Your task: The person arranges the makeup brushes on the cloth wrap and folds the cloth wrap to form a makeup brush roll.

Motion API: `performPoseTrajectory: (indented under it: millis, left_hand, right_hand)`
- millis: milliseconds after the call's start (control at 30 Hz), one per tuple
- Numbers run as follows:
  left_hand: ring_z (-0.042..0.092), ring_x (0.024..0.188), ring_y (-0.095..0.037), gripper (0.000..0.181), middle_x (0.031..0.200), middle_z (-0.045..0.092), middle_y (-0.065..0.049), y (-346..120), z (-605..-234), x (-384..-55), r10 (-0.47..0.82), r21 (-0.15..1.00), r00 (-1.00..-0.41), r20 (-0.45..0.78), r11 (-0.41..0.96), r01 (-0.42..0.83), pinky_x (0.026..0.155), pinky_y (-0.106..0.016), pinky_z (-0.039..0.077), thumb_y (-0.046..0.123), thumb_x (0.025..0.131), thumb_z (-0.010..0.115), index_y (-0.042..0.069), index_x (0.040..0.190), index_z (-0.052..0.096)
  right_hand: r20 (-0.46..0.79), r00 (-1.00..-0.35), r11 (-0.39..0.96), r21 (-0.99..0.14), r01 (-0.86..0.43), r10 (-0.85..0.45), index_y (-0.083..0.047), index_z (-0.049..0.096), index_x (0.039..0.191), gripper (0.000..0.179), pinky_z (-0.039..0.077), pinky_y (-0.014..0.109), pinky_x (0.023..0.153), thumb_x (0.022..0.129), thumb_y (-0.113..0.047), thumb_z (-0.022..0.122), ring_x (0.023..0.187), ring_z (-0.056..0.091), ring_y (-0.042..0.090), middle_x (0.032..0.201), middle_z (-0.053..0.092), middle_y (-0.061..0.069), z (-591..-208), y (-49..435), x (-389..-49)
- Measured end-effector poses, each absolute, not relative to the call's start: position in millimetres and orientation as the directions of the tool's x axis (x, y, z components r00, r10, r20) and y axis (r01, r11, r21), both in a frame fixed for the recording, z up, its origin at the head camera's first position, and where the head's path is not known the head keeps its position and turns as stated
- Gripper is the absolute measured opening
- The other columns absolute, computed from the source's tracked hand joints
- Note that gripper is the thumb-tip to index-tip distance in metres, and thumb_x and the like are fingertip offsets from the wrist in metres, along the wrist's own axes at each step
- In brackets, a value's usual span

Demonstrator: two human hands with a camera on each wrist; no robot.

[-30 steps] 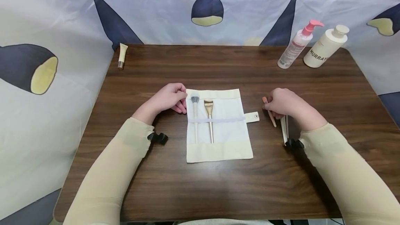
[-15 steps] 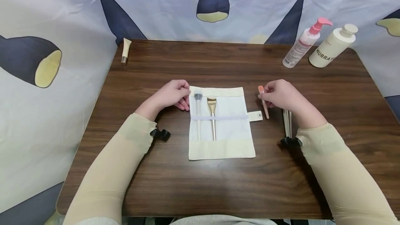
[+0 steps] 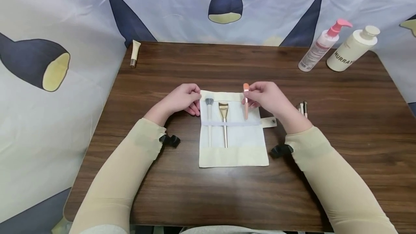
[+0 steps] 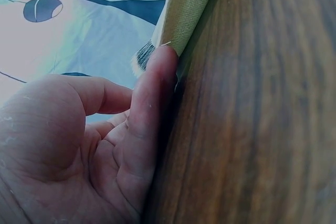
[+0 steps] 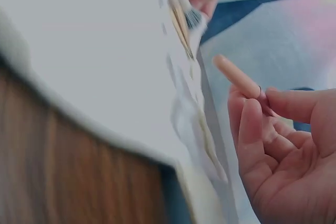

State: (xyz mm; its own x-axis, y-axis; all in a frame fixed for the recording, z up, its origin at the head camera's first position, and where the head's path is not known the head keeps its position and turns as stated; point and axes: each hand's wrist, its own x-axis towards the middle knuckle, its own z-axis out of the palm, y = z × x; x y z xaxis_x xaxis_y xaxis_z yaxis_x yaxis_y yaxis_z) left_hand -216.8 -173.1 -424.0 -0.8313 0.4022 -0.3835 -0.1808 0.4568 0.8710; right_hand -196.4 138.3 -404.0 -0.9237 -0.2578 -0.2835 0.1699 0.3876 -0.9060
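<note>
A cream and white fabric brush roll lies unrolled on the table. Under its elastic band sit a white-handled brush with grey bristles and a flat gold brush. My left hand pinches the roll's upper left edge; in the left wrist view a fingertip is right at the cloth edge. Between right thumb and fingers my right hand holds a small pink makeup brush with an orange tip, over the roll's upper right part. The right wrist view shows its handle pointing away from the fingers.
More slim brushes lie right of the roll, partly behind the right forearm. A snap strap sticks out from the roll's right side. At the back stand a pink pump bottle and a white bottle; a small tube is back left.
My right hand has lifted the pink brush from beside the other brushes and carried it left over the roll. The left hand stays at the roll's edge.
</note>
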Motion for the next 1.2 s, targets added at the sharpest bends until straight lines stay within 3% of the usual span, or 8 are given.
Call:
performPoseTrajectory:
  millis: [333, 800, 1200]
  left_hand:
    - [0.075, 0.066, -0.028, 0.017, 0.082, 0.068, -0.019, -172.6, -424.7, -217.3, 0.411, 0.868, -0.825, -0.387, 0.463, -0.177, 0.062, -0.036, 0.064, 0.014, 0.108, 0.046, -0.001, 0.114, 0.052]
    - [0.075, 0.067, -0.029, 0.016, 0.083, 0.067, -0.020, -171.5, -420.6, -217.9, 0.388, 0.860, -0.836, -0.388, 0.478, -0.177, 0.062, -0.036, 0.064, 0.015, 0.108, 0.047, 0.000, 0.113, 0.054]
    - [0.074, 0.066, -0.029, 0.016, 0.082, 0.067, -0.020, -171.5, -425.7, -216.0, 0.386, 0.862, -0.836, -0.390, 0.472, -0.184, 0.061, -0.036, 0.064, 0.015, 0.108, 0.047, 0.001, 0.113, 0.053]
  right_hand:
    - [-0.337, -0.888, 0.316, -0.919, 0.237, -0.313, 0.007, 0.062, 0.114, 0.023, 0.064, 0.030, 0.077, 0.103, -0.013, 0.065, 0.082, 0.076, 0.018, 0.099, 0.079, 0.016, -416.0, 117.6, -194.0]
    - [-0.396, -0.838, 0.384, -0.889, 0.249, -0.375, 0.007, 0.065, 0.110, 0.022, 0.065, 0.031, 0.068, 0.103, -0.013, 0.065, 0.070, 0.074, 0.019, 0.086, 0.074, 0.017, -417.9, 118.0, -194.7]
    - [-0.460, -0.789, 0.485, -0.841, 0.240, -0.407, 0.002, 0.066, 0.091, 0.025, 0.056, 0.026, 0.052, 0.101, -0.021, 0.068, 0.054, 0.065, 0.019, 0.067, 0.065, 0.010, -423.5, 119.5, -189.4]
